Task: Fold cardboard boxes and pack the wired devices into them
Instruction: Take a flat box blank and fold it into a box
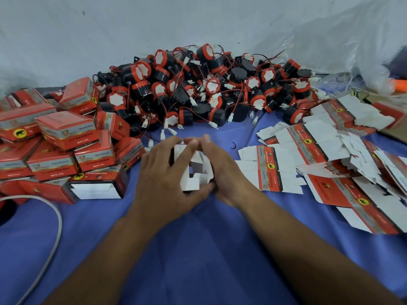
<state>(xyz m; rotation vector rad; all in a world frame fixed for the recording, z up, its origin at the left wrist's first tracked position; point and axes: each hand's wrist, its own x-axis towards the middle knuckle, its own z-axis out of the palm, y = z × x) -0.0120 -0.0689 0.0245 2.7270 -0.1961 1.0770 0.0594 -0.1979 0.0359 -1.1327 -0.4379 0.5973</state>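
Between the two hands, at the middle of the blue cloth [198, 249], sits a half-formed box [193, 172], its white inside and loose flaps turned toward the camera. The left hand [165, 172] curls round its left side, fingers over the top and thumb under the near edge. The right hand [222, 172] grips the right side, fingers bent over the far top corner. Both hold the box and nothing else. The step in hand looks like folding: the box is squared up, but its end flaps are not yet tucked. Next, I judge, the flaps need pressing in and locking. Then one device must come from the pile of devices [209, 89] behind, its wire gathered in so it does not snag the lid. Finished boxes [66, 139] are heaped to the left and flat blanks [308, 155] to the right, both near at hand.
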